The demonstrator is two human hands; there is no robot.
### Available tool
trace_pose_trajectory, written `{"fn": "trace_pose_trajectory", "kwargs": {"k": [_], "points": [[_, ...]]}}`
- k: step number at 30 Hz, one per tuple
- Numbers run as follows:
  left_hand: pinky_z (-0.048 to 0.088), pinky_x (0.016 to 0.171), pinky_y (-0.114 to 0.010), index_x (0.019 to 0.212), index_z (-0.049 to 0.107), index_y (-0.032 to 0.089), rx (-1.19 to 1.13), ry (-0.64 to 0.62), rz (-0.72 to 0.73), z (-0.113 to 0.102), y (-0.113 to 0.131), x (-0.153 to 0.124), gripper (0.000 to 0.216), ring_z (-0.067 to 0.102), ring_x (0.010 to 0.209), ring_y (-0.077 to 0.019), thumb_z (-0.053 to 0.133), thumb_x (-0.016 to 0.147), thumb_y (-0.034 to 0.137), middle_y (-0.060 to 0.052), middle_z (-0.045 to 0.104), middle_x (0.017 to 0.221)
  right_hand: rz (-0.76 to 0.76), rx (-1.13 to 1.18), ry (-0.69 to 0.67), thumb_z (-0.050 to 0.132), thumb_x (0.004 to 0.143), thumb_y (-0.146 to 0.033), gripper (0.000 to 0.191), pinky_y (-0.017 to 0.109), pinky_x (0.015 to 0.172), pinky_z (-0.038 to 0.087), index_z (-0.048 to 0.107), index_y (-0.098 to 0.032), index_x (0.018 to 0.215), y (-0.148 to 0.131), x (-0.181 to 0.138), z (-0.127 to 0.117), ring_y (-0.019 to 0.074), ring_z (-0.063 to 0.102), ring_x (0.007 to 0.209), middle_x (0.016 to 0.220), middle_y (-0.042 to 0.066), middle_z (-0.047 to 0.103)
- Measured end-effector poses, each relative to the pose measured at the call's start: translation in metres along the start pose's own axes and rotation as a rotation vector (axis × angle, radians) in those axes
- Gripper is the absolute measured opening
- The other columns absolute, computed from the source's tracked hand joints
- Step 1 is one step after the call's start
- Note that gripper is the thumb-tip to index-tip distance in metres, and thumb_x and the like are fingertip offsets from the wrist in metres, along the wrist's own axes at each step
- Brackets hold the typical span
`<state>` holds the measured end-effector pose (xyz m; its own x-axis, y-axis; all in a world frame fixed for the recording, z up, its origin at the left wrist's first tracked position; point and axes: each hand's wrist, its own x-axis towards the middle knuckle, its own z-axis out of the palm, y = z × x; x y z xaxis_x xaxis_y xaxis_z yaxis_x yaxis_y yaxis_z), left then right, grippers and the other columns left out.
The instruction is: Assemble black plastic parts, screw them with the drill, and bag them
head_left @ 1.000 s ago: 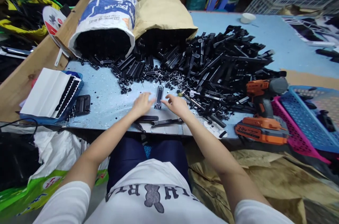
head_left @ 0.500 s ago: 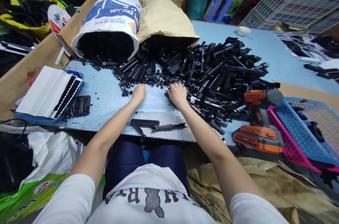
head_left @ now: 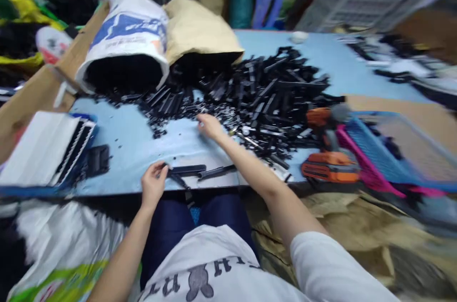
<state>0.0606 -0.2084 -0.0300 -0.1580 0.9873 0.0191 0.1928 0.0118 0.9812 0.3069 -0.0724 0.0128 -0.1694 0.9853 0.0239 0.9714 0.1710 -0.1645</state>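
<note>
My left hand [head_left: 153,182] is at the table's front edge, its thumb and fingers curled into a pinch. A small dark thing shows at its fingertips, right beside the left end of a hinged pair of black bars [head_left: 187,169]; I cannot tell whether it is part of them. To the right of that pair lies another black bar [head_left: 216,172] with a forked end. Further forward, my right hand [head_left: 210,125] is closed at the near edge of scattered small metal and black parts [head_left: 223,114]. Whatever its fingers hold is hidden.
Behind the hands spreads a heap of black plastic parts [head_left: 282,87], spilling from a white sack [head_left: 132,30] and a tan sack [head_left: 203,30]. An orange cordless drill [head_left: 330,166] and blue basket [head_left: 374,149] stand right. A blue tray [head_left: 67,185] with white sheets sits left.
My left hand has come back from the small parts toward the front edge, beside the black bars. My right hand has shifted left over the small parts. The whole view has swung and is blurred.
</note>
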Motion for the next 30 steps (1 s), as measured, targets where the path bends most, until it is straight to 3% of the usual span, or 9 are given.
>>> {"fn": "trace_pose_trajectory", "kwargs": {"k": [2, 5, 8, 11, 15, 17, 22, 26, 30], "points": [[0.052, 0.082, -0.033, 0.096, 0.062, 0.012, 0.107, 0.045, 0.035, -0.002, -0.002, -0.003, 0.039, 0.066, 0.083, -0.0192, 0.062, 0.073, 0.043, -0.010, 0.067, 0.091, -0.069, 0.201, 0.094, 0.048, 0.084, -0.018, 0.024, 0.024, 0.089, 0.036, 0.059, -0.014, 0.105, -0.006, -0.020, -0.007, 0.0163, 0.053, 0.100, 0.106, 0.007, 0.062], [0.050, 0.086, -0.036, 0.099, 0.065, 0.016, 0.294, -0.008, 0.194, -0.007, -0.004, 0.001, 0.038, 0.065, 0.085, -0.0212, 0.059, 0.075, 0.044, -0.008, 0.068, 0.095, -0.087, 0.472, 0.203, 0.054, 0.080, -0.017, 0.015, 0.021, 0.078, 0.041, 0.061, -0.014, 0.093, -0.012, -0.054, -0.009, 0.0116, 0.057, 0.081, 0.091, 0.004, 0.063], [0.051, 0.082, -0.034, 0.099, 0.065, 0.018, 0.405, -0.098, 0.345, -0.009, -0.004, 0.001, 0.034, 0.066, 0.083, -0.0214, 0.056, 0.078, 0.043, -0.007, 0.068, 0.095, -0.068, 0.674, 0.236, 0.060, 0.078, -0.019, 0.007, 0.019, 0.067, 0.042, 0.060, -0.013, 0.083, -0.018, -0.095, -0.006, 0.0090, 0.055, 0.067, 0.077, 0.002, 0.061], [0.051, 0.077, -0.033, 0.101, 0.063, 0.019, 0.482, -0.113, 0.392, -0.009, -0.002, -0.002, 0.033, 0.066, 0.083, -0.0219, 0.053, 0.080, 0.042, -0.006, 0.068, 0.095, -0.057, 0.788, 0.237, 0.062, 0.078, -0.021, 0.008, 0.019, 0.063, 0.043, 0.059, -0.014, 0.078, -0.020, -0.129, 0.003, 0.0087, 0.055, 0.064, 0.072, 0.001, 0.059], [0.050, 0.075, -0.033, 0.100, 0.062, 0.019, 0.516, -0.036, 0.373, -0.008, 0.001, -0.005, 0.031, 0.066, 0.083, -0.0229, 0.052, 0.081, 0.042, -0.006, 0.068, 0.093, -0.075, 0.752, 0.300, 0.059, 0.082, -0.027, 0.014, 0.020, 0.064, 0.045, 0.057, -0.015, 0.076, -0.015, -0.151, 0.013, 0.0104, 0.056, 0.067, 0.075, 0.003, 0.059], [0.050, 0.073, -0.032, 0.100, 0.062, 0.019, 0.567, -0.023, 0.434, -0.007, 0.005, -0.008, 0.028, 0.066, 0.082, -0.0226, 0.051, 0.083, 0.039, -0.006, 0.068, 0.093, -0.113, 0.660, 0.328, 0.055, 0.086, -0.029, 0.017, 0.022, 0.067, 0.046, 0.056, -0.015, 0.076, -0.014, -0.154, 0.014, 0.0120, 0.056, 0.071, 0.076, 0.004, 0.060], [0.048, 0.079, -0.034, 0.100, 0.062, 0.016, 0.753, 0.006, 0.812, -0.002, 0.010, -0.011, 0.019, 0.064, 0.093, -0.0245, 0.051, 0.087, 0.024, -0.011, 0.066, 0.106, -0.245, 0.480, 0.336, 0.042, 0.093, -0.030, 0.022, 0.023, 0.073, 0.046, 0.054, -0.017, 0.081, -0.020, -0.160, 0.014, 0.0135, 0.057, 0.083, 0.084, 0.007, 0.061], [0.048, 0.079, -0.033, 0.102, 0.062, 0.012, 0.739, 0.028, 1.124, -0.002, 0.001, 0.000, 0.020, 0.066, 0.081, -0.0216, 0.059, 0.082, 0.014, -0.010, 0.070, 0.090, -0.247, 0.475, 0.399, 0.043, 0.093, -0.028, 0.018, 0.022, 0.073, 0.046, 0.054, -0.016, 0.085, -0.022, -0.159, 0.017, 0.0132, 0.057, 0.081, 0.083, 0.006, 0.061], [0.050, 0.076, -0.031, 0.104, 0.062, 0.012, 0.687, -0.041, 1.209, -0.008, -0.004, 0.012, 0.023, 0.067, 0.073, -0.0189, 0.060, 0.081, 0.014, -0.009, 0.070, 0.084, -0.216, 0.541, 0.431, 0.047, 0.091, -0.026, 0.014, 0.023, 0.070, 0.046, 0.056, -0.016, 0.087, -0.021, -0.158, 0.020, 0.0129, 0.057, 0.076, 0.082, 0.005, 0.061]]}}
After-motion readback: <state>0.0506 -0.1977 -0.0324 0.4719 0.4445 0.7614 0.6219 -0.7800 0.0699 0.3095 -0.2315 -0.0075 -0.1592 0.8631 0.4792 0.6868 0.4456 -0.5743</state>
